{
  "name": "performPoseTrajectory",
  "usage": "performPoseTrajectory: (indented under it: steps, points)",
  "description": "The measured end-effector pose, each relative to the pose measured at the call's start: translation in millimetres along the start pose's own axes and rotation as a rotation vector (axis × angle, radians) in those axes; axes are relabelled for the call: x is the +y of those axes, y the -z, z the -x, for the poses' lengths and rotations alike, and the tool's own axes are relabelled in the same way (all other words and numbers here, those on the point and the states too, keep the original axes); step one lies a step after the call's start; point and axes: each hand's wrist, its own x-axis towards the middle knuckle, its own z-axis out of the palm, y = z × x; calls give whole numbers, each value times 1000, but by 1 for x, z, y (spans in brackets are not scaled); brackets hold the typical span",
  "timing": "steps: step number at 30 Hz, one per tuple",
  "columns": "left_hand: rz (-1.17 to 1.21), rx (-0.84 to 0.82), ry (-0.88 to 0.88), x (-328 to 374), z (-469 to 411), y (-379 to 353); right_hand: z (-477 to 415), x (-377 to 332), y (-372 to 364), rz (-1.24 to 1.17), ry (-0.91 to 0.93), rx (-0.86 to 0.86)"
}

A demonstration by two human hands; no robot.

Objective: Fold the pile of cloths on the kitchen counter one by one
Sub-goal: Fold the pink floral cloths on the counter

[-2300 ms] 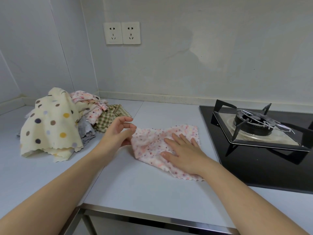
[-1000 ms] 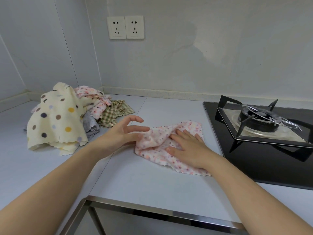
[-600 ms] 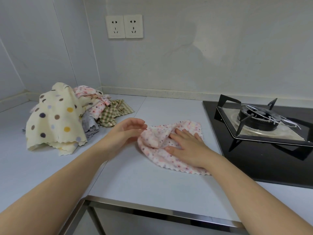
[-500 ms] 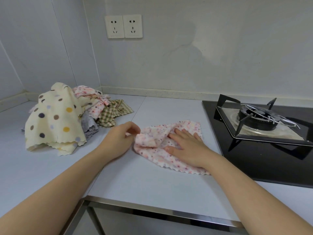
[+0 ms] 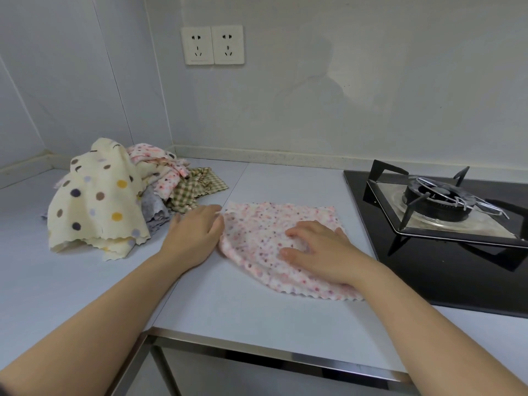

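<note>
A pink, flower-speckled cloth with pinked edges lay spread near the middle of the frame on the pale grey kitchen counter. Its longer side ran left to right and slanted down toward the lower right. The heaped pile of unfolded cloths, topped by a cream spotted one, sat well apart at centre left, and a black gas hob lay just beside the cloth on the right.

The cloth lay immediately right of the left hand, which was the hand nearer its free left edge. That hand rested knuckles up against the edge, with its fingertips at the cloth's upper left corner. Its thumb was hidden, so I cannot tell whether it pinched the corner or only touched it.

The right hand lay palm down on the cloth's right half with its fingers loosely spread and pointing left. It pressed the cloth down and gripped nothing. Judging from this, the fold would likely carry the left edge rightward over the pinned half.
</note>
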Motion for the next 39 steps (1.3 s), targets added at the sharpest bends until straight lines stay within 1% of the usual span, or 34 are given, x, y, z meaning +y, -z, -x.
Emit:
performPoseTrajectory:
  steps: [1, 2, 3, 4, 5, 7, 9, 11, 12, 13, 14, 15, 16, 19, 20, 21, 22, 23, 24, 25, 26, 27, 28, 29, 30, 31, 33, 35, 36, 38, 39]
  points:
    - [8, 121, 7, 4, 0, 2, -2, 0, -4, 27, -11, -25]
    - [17, 197, 25, 8, 0, 4, -4, 2, -7, 51, -24, -50]
    - [1, 204, 44, 12, -1, 6, -6, 4, -8, 64, -38, -63]
    - [-26, 146, 71, 15, -2, 8, -7, 6, -9, 69, -51, -67]
    - [-34, 54, 100, 18, -2, 9, -9, 7, -9, 71, -61, -67]
    - [44, -128, 158, 23, -4, 9, -10, 8, -10, 77, -65, -62]
    - [266, -221, 193, 28, -3, 11, -11, 8, -11, 93, -59, -60]
    - [616, -248, 189, 34, -2, 15, -11, 7, -11, 102, -60, -57]
    - [753, -242, 177, 35, -2, 17, -11, 8, -11, 103, -61, -53]
    - [839, -223, 171, 36, -2, 17, -10, 8, -11, 105, -60, -47]
    - [847, -190, 175, 36, -2, 17, -10, 7, -11, 107, -58, -42]
    - [766, -151, 185, 37, -3, 15, -10, 7, -10, 109, -57, -38]
    - [616, -124, 204, 37, -4, 15, -10, 7, -10, 109, -58, -35]
    - [86, -132, 253, 35, -1, 21, -9, 7, -10, 107, -61, -43]
    - [-65, -96, 248, 35, 1, 24, -9, 7, -10, 100, -58, -42]
    - [-204, -15, 218, 35, 2, 25, -9, 7, -10, 87, -54, -28]
    - [-295, 96, 153, 36, 3, 26, -8, 6, -9, 69, -52, -1]
    - [-308, 189, 55, 39, 5, 25, -8, 5, -9, 53, -51, 35]
    - [-271, 219, -61, 42, 6, 22, -9, 5, -9, 52, -49, 66]
    - [-224, 157, -158, 44, 8, 16, -9, 4, -9, 70, -48, 72]
    - [-179, 24, -219, 47, 10, 9, -9, 3, -10, 99, -50, 46]
    - [-162, -146, -240, 47, 13, 1, -9, 3, -10, 125, -57, 1]
    - [-177, -301, -236, 47, 16, -5, -10, 3, -11, 139, -66, -40]
    - [-195, -405, -219, 44, 16, -10, -10, 4, -12, 140, -73, -60]
    - [-207, -452, -198, 40, 15, -12, -10, 4, -12, 129, -74, -60]
    - [-219, -462, -178, 37, 12, -14, -10, 4, -11, 103, -69, -43]
    - [-233, -445, -127, 32, 7, -16, -7, 2, -9, 16, -29, 32]
    - [-217, -369, -84, 27, 4, -19, -5, -1, -7, -71, 39, 143]
    - [-193, -267, -88, 25, 4, -20, -4, -3, -6, -97, 79, 207]
    - [-128, 17, -209, 24, 5, -16, -3, -4, -5, -129, 146, 313]
    - [-66, 71, -289, 25, 5, -10, -2, -4, -5, -165, 161, 325]
